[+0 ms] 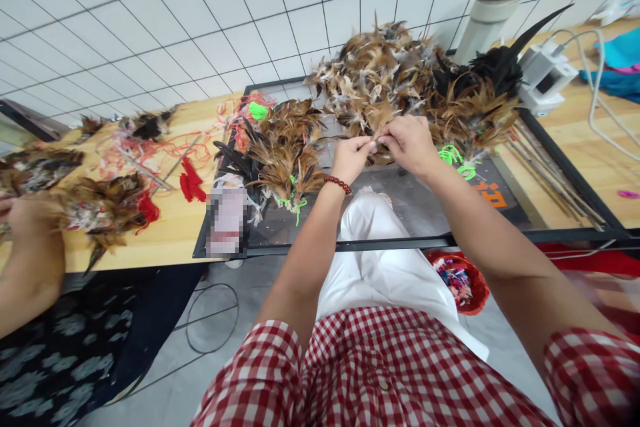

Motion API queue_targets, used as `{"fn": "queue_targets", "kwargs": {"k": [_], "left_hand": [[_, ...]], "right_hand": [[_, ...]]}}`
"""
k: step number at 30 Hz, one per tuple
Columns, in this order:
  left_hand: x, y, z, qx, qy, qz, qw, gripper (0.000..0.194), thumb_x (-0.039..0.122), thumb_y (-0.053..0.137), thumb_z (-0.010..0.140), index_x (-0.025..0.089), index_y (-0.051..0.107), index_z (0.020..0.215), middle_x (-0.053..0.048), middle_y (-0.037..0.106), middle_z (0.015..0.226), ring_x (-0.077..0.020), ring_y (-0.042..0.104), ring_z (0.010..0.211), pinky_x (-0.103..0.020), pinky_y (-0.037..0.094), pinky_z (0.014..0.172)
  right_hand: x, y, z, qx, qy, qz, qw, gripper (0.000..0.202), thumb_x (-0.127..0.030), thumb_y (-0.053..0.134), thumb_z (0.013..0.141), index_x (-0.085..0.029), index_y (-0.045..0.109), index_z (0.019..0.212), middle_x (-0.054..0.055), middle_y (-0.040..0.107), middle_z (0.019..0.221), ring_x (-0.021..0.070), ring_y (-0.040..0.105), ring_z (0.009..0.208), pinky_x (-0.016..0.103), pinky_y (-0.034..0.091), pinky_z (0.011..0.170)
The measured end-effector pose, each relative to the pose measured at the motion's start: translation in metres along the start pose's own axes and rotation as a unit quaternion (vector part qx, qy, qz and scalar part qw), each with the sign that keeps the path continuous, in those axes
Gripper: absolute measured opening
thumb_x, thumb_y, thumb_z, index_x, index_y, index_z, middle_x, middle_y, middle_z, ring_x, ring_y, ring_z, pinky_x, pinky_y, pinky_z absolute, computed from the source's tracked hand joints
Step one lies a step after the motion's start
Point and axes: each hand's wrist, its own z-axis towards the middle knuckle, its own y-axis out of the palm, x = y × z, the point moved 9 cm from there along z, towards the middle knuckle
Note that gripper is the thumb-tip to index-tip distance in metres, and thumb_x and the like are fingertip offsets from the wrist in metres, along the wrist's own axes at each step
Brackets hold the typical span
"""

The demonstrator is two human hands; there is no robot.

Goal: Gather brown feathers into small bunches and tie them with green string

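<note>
My left hand (353,157), with a red bead bracelet (338,183) at its wrist, is closed in a pinch. Its fingertips almost meet those of my right hand (411,141), which pinches too. A small brown feather (379,137) shows between them, partly hidden by the fingers. Just behind lies a large heap of brown and white feathers (385,77). To the left is a bunch of brown feathers (290,137) with bright green yarn (291,202). Another brown bunch (477,110) lies right of my right hand, near green yarn loops (451,154).
A black-framed glass panel (265,248) lies on the wooden table. Thin sticks (550,177), a white charger (546,73) and a pale bottle (487,20) are at the right. A co-worker's arm (33,247) handles feathers at left. Below stands a red basket (473,300).
</note>
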Motion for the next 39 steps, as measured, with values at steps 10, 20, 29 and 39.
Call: {"fn": "queue_targets", "kwargs": {"k": [10,20,29,39], "left_hand": [[-0.005,-0.034,0.002,0.149,-0.055,-0.046,0.986,0.023,0.015,0.066,0.093,0.017,0.068,0.070,0.003,0.065,0.061,-0.0060,0.057,0.054,-0.016,0.043,0.054],[-0.009,-0.032,-0.003,0.141,-0.121,-0.163,0.969,0.016,0.017,0.071,0.092,0.016,0.069,0.076,0.003,0.068,0.065,-0.0033,0.060,0.056,-0.013,0.045,0.056],[-0.007,-0.010,-0.014,0.048,-0.174,-0.188,0.966,0.016,0.017,0.066,0.096,0.014,0.069,0.081,-0.001,0.076,0.073,-0.0080,0.070,0.064,-0.018,0.052,0.065],[-0.002,0.007,-0.017,-0.053,-0.165,-0.124,0.977,0.026,0.009,0.067,0.095,0.012,0.068,0.068,0.001,0.070,0.062,-0.0041,0.061,0.051,-0.018,0.041,0.053]], "right_hand": [[-0.013,0.002,-0.006,-0.050,-0.063,0.047,0.996,0.040,-0.024,0.065,0.082,-0.019,0.073,0.120,0.016,0.070,0.130,0.0371,0.060,0.123,0.053,0.040,0.103],[-0.001,0.013,-0.001,-0.012,0.017,0.274,0.961,0.019,-0.035,0.062,0.093,-0.023,0.077,0.093,0.007,0.078,0.096,0.0245,0.071,0.091,0.046,0.054,0.091],[0.033,0.028,-0.003,0.052,0.249,0.568,0.783,0.031,-0.041,0.085,0.084,-0.023,0.060,0.088,-0.001,0.076,0.081,0.0115,0.074,0.067,0.025,0.064,0.065],[0.039,0.029,-0.004,0.059,0.255,0.556,0.789,0.040,-0.050,0.089,0.079,-0.023,0.059,0.087,-0.003,0.073,0.075,0.0126,0.074,0.065,0.028,0.067,0.068]]}}
